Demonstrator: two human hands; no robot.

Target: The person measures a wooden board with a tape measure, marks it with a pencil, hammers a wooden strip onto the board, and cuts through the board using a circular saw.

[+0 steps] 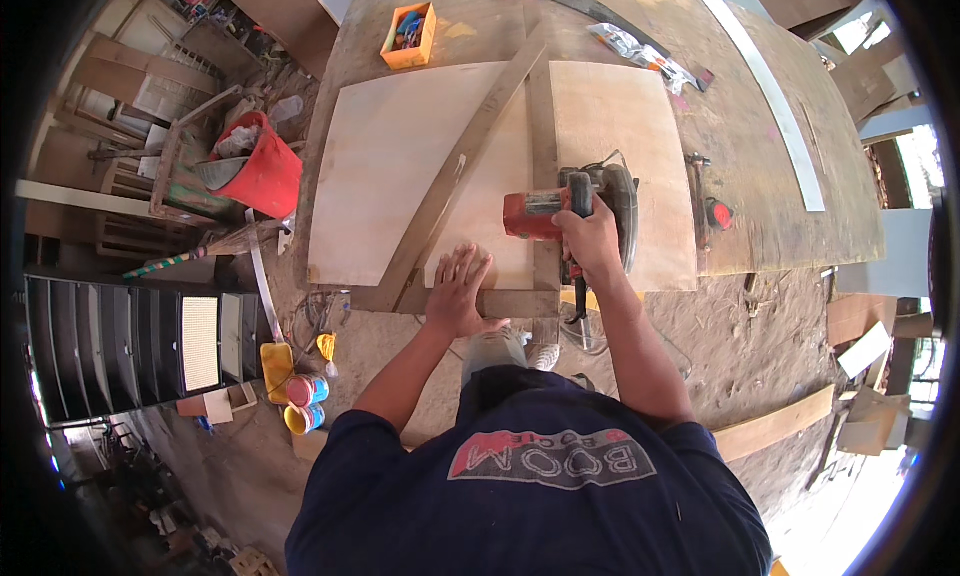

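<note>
My right hand is wrapped around the black handle of a red circular saw. The saw stands on a pale plywood sheet, its guard side turned to the right. Against the saw's left lies a triangular wooden guide made of joined strips, with a diagonal strip and an upright strip. My left hand lies with fingers spread at the sheet's near edge, by the guide's bottom strip. The blade and its contact with the wood are hidden.
On the worktable are an orange box of small tools, a handsaw, a clear plastic bag, a long pale strip, a hammer and a red round item. A red bucket stands left.
</note>
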